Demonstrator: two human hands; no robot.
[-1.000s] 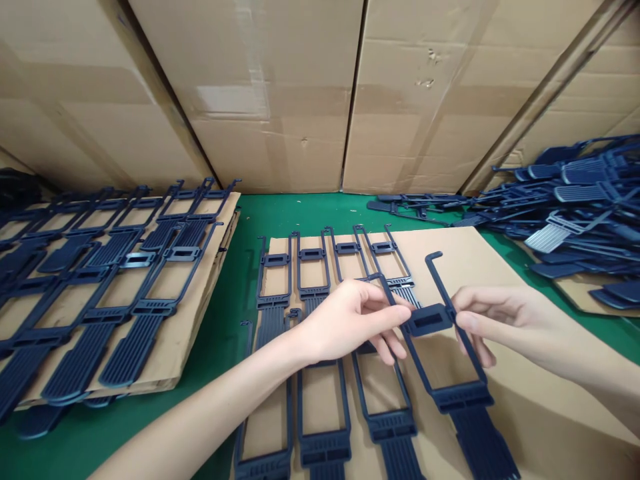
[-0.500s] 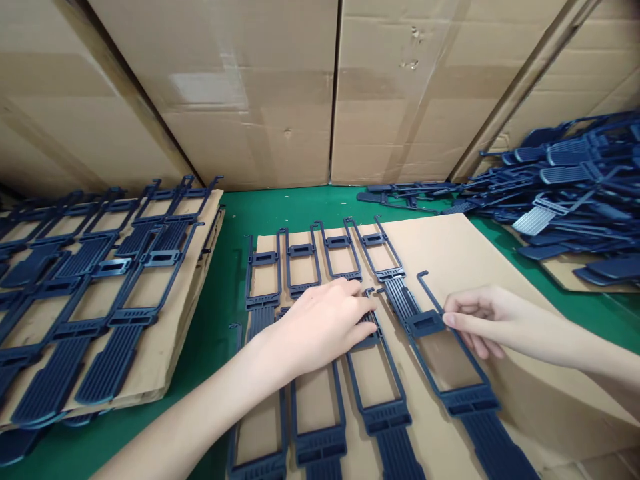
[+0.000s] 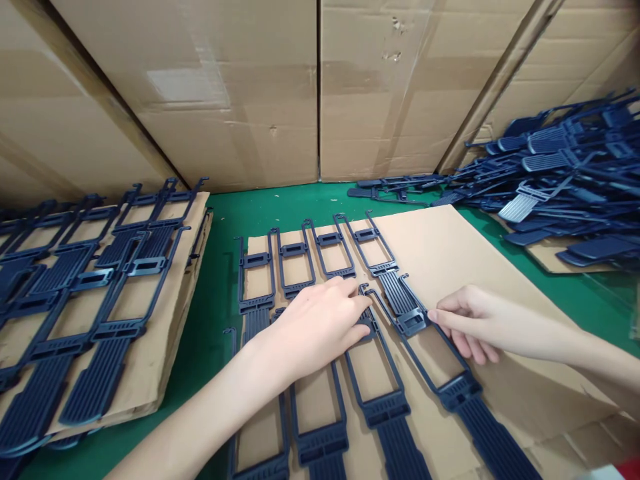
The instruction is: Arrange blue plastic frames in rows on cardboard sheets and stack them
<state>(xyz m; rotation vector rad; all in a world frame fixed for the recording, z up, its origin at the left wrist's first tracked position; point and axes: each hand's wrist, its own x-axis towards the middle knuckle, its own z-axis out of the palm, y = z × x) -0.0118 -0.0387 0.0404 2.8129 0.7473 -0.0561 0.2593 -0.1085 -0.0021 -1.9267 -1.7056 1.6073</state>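
Observation:
My right hand (image 3: 467, 323) is closed in a pinch on the side rail of a dark blue plastic frame (image 3: 459, 387) with a ribbed tab at its near end. Its hooked far end lies over the ribbed tab of the back-row frame (image 3: 373, 247). My left hand (image 3: 325, 317) rests palm down on the middle of the layout, thumb and index finger apart. Between them is the hooked end of a neighbouring frame (image 3: 383, 370). My left palm hides parts underneath. Similar frames lie in two rows on a cardboard sheet (image 3: 440, 247).
At left, a cardboard stack (image 3: 165, 347) carries more of these frames. A tangled pile of loose frames (image 3: 565, 167) lies at the right on the green table (image 3: 250, 207). Tall cardboard boxes (image 3: 265, 87) form a wall behind.
My right hand has shifted the held frame left, closer to the neighbouring frame and over the back-row tab. The left hand stays nearly in place. The view has moved slightly right.

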